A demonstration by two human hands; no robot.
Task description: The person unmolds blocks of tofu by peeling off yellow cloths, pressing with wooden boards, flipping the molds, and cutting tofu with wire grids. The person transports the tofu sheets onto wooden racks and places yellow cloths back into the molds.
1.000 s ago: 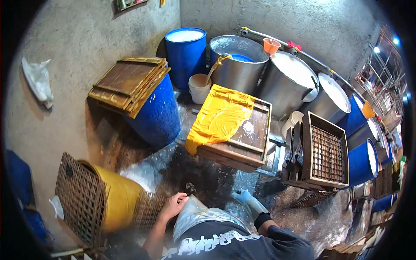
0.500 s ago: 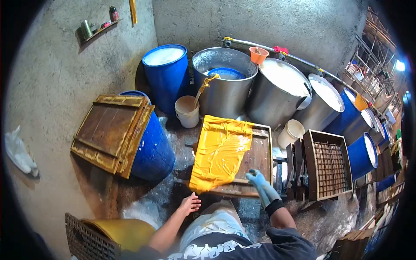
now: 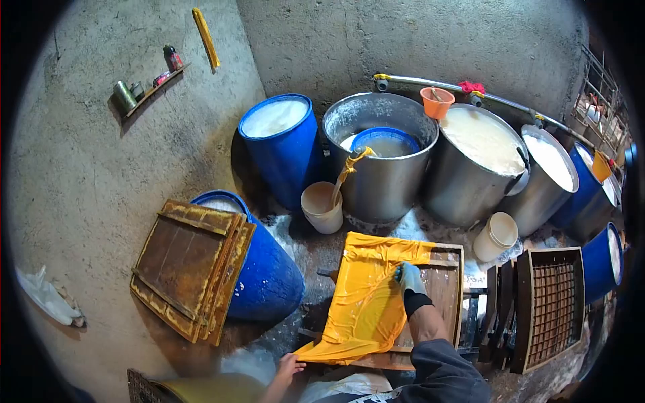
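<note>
A wet yellow cloth point(image 3: 359, 302) lies wrinkled over the left part of a wooden board point(image 3: 440, 285) in front of me. My left hand point(image 3: 289, 368), bare, is closed on the cloth's lower left corner, which is drawn out to a point. At the cloth's right edge is my right hand point(image 3: 408, 277) in a pale blue glove. Its fingers look curled onto the fabric, though the hand's own back partly hides them.
Rusty-edged boards point(image 3: 181, 269) lean on a blue barrel point(image 3: 265, 289) at left. Behind stand metal drums point(image 3: 383, 188) and a white bucket point(image 3: 322, 213); another white bucket point(image 3: 496, 236) is further right. A gridded wooden frame point(image 3: 554, 309) stands at right.
My right hand has moved up from the board's lower edge to the cloth's right edge. My left hand has closed on the cloth corner, now stretched toward it. The view has shifted.
</note>
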